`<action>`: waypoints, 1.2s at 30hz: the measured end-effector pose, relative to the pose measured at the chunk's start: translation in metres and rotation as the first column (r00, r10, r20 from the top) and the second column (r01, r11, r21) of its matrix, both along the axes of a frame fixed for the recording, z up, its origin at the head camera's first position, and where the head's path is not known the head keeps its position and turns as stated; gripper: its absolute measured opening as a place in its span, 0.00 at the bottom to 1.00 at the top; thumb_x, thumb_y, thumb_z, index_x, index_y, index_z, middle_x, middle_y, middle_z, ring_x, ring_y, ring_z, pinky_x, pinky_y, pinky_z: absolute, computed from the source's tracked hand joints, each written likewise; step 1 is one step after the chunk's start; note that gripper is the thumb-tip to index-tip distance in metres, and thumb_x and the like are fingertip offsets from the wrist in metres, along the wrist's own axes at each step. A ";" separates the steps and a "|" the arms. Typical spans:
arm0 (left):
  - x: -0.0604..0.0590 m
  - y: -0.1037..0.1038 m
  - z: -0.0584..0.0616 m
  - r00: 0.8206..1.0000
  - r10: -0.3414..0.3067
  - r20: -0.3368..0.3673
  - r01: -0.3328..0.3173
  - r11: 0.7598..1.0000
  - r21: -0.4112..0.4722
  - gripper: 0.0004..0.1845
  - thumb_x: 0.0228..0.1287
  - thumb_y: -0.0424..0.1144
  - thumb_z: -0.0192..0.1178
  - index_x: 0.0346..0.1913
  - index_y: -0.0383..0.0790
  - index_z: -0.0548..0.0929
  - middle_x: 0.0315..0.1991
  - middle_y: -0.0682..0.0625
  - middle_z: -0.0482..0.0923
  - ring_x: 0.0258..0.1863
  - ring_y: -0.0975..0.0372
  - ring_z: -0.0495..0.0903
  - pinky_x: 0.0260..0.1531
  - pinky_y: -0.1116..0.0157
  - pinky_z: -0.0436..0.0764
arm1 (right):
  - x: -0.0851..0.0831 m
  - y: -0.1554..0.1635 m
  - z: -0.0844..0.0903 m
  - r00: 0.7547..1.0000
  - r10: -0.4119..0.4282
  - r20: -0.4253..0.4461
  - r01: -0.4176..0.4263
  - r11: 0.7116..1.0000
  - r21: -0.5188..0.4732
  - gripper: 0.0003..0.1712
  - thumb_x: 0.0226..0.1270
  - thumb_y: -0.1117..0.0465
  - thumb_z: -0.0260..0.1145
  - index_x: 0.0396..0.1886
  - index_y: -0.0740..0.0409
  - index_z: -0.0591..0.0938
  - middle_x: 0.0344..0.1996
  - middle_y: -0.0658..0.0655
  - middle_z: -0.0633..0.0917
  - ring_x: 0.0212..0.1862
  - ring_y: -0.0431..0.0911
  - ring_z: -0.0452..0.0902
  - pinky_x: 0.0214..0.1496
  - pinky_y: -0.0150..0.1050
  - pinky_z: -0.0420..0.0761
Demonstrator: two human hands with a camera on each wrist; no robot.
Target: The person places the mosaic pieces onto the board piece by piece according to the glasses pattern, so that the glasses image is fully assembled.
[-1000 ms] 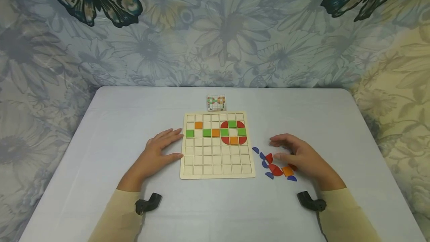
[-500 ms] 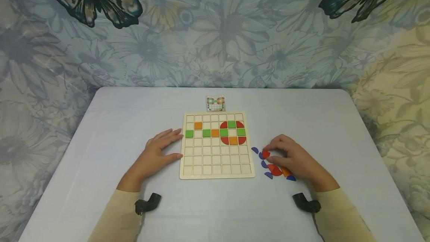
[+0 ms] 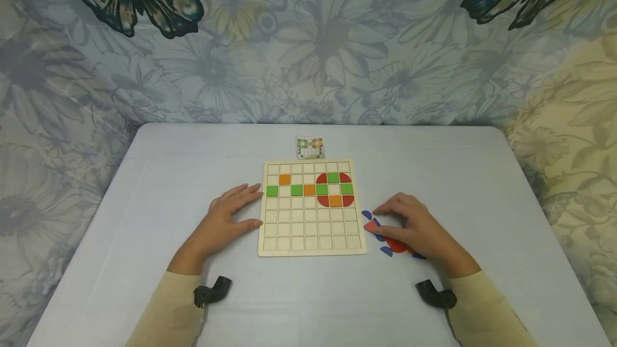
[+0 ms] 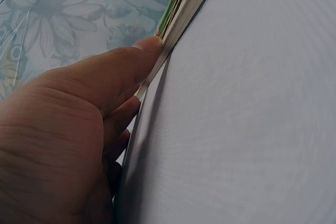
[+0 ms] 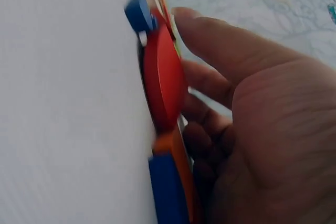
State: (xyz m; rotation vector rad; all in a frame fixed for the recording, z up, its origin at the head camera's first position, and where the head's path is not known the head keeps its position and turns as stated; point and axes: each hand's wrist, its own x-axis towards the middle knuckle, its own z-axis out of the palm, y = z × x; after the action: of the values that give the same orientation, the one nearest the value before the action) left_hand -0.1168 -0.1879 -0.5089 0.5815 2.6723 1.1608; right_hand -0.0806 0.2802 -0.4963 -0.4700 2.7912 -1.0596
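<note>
Red piece, pinched by right hand, has neared the board.

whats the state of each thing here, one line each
wooden grid board: flat on the table, partly filled, lower rows bare
left hand: fingers straight, thumb against the board's left edge
right hand: fingers curled over the loose pieces, fingertips on a red piece
loose pieces: beside the board's right edge, partly hidden by the hand
pattern card: behind the board
</note>
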 end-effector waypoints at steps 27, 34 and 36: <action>0.000 0.000 0.001 1.000 0.001 0.007 -0.001 1.000 0.000 0.37 0.68 0.49 0.79 0.78 0.49 0.79 0.82 0.60 0.66 0.84 0.54 0.55 0.75 0.40 0.50 | 0.003 -0.029 -0.002 0.998 -0.049 -0.024 0.050 0.998 0.046 0.15 0.67 0.62 0.82 0.51 0.50 0.89 0.47 0.47 0.85 0.52 0.48 0.77 0.54 0.52 0.82; 0.000 0.000 0.002 1.000 0.000 0.001 0.000 1.000 0.006 0.38 0.68 0.49 0.79 0.78 0.50 0.79 0.82 0.60 0.66 0.84 0.54 0.56 0.75 0.40 0.51 | 0.006 -0.033 0.000 0.999 -0.039 -0.013 0.039 0.999 -0.009 0.13 0.67 0.67 0.81 0.43 0.46 0.87 0.44 0.43 0.85 0.46 0.45 0.77 0.51 0.48 0.83; 0.000 0.000 0.002 1.000 0.000 -0.002 0.000 1.000 0.008 0.38 0.68 0.49 0.79 0.78 0.49 0.79 0.82 0.59 0.67 0.84 0.54 0.56 0.75 0.39 0.51 | 0.007 -0.034 0.001 0.999 -0.040 -0.007 0.040 0.999 -0.022 0.13 0.67 0.68 0.81 0.41 0.45 0.87 0.42 0.43 0.85 0.45 0.44 0.79 0.50 0.47 0.83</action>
State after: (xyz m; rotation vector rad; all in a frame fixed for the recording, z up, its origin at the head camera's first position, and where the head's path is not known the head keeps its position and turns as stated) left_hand -0.1169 -0.1877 -0.5073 0.5838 2.6708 1.1725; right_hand -0.0740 0.2461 -0.4957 -0.4232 2.8090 -1.0996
